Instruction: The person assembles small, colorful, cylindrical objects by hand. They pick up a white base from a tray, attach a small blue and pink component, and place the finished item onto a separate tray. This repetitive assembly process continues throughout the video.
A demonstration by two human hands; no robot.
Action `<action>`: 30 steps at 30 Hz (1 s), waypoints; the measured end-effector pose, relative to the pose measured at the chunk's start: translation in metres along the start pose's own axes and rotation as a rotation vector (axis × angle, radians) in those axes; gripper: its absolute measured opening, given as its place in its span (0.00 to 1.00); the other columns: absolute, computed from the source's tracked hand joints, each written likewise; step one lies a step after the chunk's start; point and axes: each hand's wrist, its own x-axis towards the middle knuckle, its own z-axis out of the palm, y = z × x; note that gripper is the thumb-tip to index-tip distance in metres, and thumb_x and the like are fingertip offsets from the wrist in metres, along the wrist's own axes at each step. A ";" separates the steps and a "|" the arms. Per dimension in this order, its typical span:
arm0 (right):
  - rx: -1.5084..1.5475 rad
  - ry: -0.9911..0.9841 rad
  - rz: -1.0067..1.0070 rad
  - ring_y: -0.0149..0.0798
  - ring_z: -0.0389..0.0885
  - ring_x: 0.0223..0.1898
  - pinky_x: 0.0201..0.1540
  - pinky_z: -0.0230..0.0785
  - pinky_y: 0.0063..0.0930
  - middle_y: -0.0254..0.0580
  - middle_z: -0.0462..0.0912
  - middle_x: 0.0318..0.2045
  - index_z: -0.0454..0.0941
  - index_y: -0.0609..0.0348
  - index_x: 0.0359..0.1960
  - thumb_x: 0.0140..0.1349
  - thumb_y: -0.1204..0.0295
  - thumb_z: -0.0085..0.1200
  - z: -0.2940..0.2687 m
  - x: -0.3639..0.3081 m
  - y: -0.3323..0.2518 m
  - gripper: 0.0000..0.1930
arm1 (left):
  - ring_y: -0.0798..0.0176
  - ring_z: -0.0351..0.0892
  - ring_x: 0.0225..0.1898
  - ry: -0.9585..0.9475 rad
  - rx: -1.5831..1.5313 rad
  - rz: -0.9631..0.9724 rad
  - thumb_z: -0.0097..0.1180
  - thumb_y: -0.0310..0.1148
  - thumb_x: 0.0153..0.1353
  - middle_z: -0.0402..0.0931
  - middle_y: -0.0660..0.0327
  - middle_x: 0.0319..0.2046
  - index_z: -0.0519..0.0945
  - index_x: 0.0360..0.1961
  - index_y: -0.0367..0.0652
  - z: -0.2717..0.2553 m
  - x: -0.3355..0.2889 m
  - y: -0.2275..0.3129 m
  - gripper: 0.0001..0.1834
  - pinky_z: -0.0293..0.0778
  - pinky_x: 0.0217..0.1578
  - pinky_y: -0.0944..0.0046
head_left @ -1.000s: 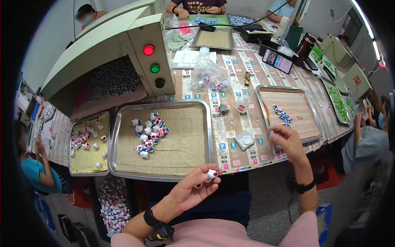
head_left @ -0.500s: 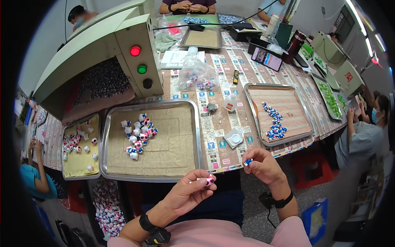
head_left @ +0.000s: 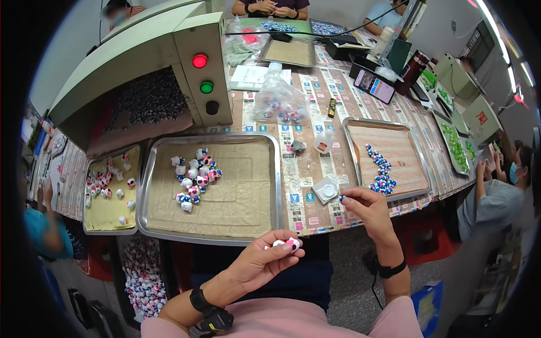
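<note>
Between its thumb and fingers, my left hand (head_left: 260, 260) holds small white-and-pink toy heads (head_left: 293, 244); the palm and fingers hide part of them. A small blue toy body (head_left: 342, 198) is pinched at the fingertips of my right hand (head_left: 371, 215). That hand hovers over the table's near edge, beside a small white dish on a square base (head_left: 326, 190). Left of centre, a large metal tray (head_left: 236, 211) carries a cluster of joined white, pink and blue figures (head_left: 197, 179). Small blue-and-white bodies (head_left: 384, 183) lie in the cloth-lined tray (head_left: 397, 138) on the right.
A machine with red and green lights (head_left: 205, 62) stands at the left. A yellow-lined tray (head_left: 107, 218) holds white-and-pink heads. A bottle (head_left: 323, 143), a plastic bag (head_left: 282, 96) and a phone (head_left: 375, 85) stand farther back. A bin of heads (head_left: 145, 287) sits below; other people work around.
My right hand has moved forward with the blue body, close to the small white dish. My left hand has shifted slightly right, still holding the heads. The whole view has shifted a little.
</note>
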 end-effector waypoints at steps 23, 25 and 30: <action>-0.581 0.114 -0.395 0.38 0.81 0.33 0.35 0.71 0.28 0.42 0.83 0.30 0.84 0.61 0.32 0.52 0.79 0.61 0.028 0.015 -0.002 0.05 | 0.64 0.81 0.46 -0.038 0.049 0.058 0.53 0.28 0.66 0.77 0.57 0.44 0.72 0.54 0.37 -0.003 0.004 -0.001 0.16 0.80 0.39 0.73; -0.459 0.065 -0.292 0.34 0.81 0.33 0.35 0.71 0.25 0.41 0.83 0.31 0.83 0.62 0.33 0.54 0.79 0.62 0.036 0.000 -0.012 0.05 | 0.64 0.81 0.46 -0.003 0.056 0.073 0.54 0.28 0.66 0.77 0.57 0.45 0.72 0.53 0.38 0.000 0.004 -0.001 0.15 0.81 0.39 0.73; -0.035 -0.153 -0.126 0.29 0.80 0.38 0.41 0.73 0.20 0.42 0.80 0.38 0.81 0.69 0.37 0.56 0.83 0.60 0.053 -0.038 -0.022 0.07 | 0.62 0.80 0.48 0.060 0.075 0.083 0.55 0.26 0.65 0.77 0.56 0.45 0.72 0.52 0.38 0.006 0.006 -0.002 0.15 0.82 0.42 0.71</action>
